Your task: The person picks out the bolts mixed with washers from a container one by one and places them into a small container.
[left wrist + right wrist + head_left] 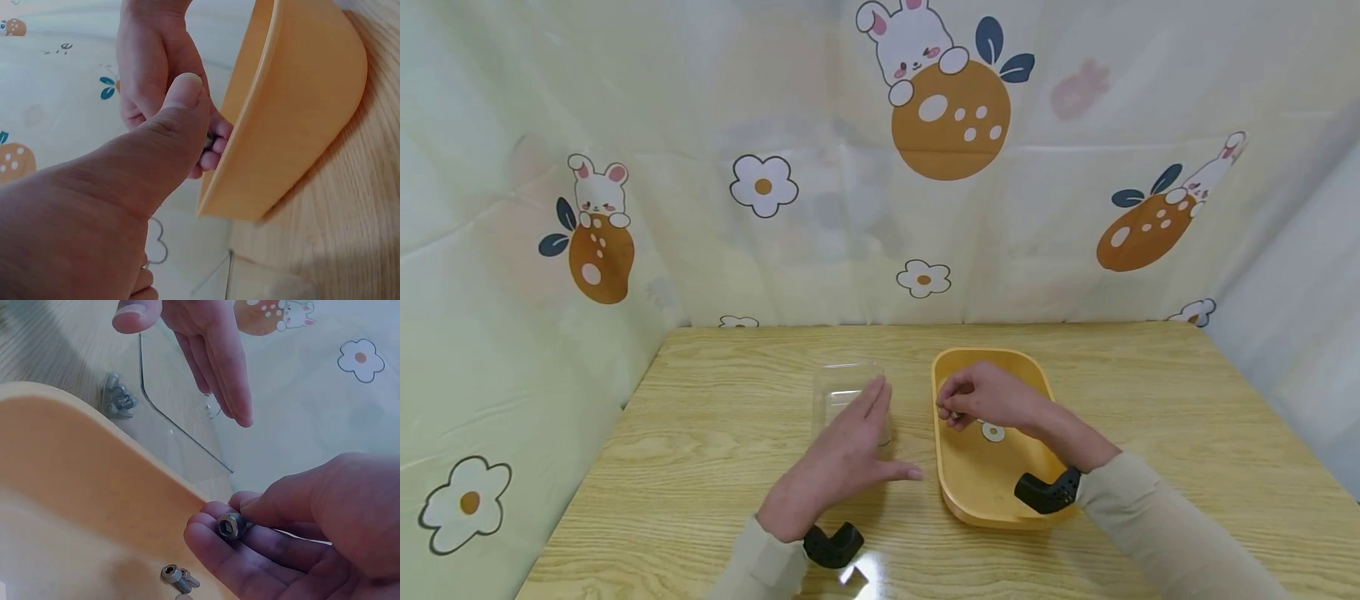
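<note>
My right hand (988, 396) is over the left side of a yellow-orange plastic tub (951, 500). Its thumb and fingers pinch a metal socket-head screw (230, 526), the hex recess showing in the right wrist view. Below those fingers, more socket-head screws (176, 578) lie on the tub's floor. My left hand (842, 458), fingers straight and thumb spread, hovers beside the tub and partly covers a clear plastic tray (827, 379). Several screws (117, 399) show through that tray's clear plastic in the right wrist view. The left hand holds nothing that I can see.
Both containers stand on a wood-grain table (722, 417). A patterned curtain (820, 250) hangs behind the table and along its sides. A white flower-shaped patch (992, 432) shows on the tub's floor; whether it is printed or reflected I cannot tell.
</note>
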The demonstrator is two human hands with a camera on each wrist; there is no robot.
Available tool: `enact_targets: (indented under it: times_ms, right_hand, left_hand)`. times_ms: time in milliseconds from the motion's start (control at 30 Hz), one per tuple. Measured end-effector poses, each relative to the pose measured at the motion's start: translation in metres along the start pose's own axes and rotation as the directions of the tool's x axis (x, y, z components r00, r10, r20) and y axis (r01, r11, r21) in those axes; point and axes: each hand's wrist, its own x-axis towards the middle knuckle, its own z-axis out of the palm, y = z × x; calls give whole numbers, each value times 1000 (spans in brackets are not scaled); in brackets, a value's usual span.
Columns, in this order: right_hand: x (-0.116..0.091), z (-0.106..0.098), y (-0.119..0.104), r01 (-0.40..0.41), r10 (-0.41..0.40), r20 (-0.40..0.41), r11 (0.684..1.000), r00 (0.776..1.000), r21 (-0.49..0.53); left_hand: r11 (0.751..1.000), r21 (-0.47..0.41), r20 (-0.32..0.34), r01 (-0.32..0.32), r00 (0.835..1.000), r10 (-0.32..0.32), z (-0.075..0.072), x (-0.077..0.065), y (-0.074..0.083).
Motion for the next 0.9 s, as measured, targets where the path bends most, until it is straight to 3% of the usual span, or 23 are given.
enact_targets:
  times_ms: [300, 900]
  right_hand:
    - [4, 2, -10, 10, -10, 1, 1000, 1000, -6]
    - [27, 28, -36, 37, -36, 62, 999, 997, -13]
  left_hand:
    - [998, -27, -27, 51, 998, -52, -8, -5, -10]
    - [997, -48, -81, 63, 995, -66, -12, -17, -31]
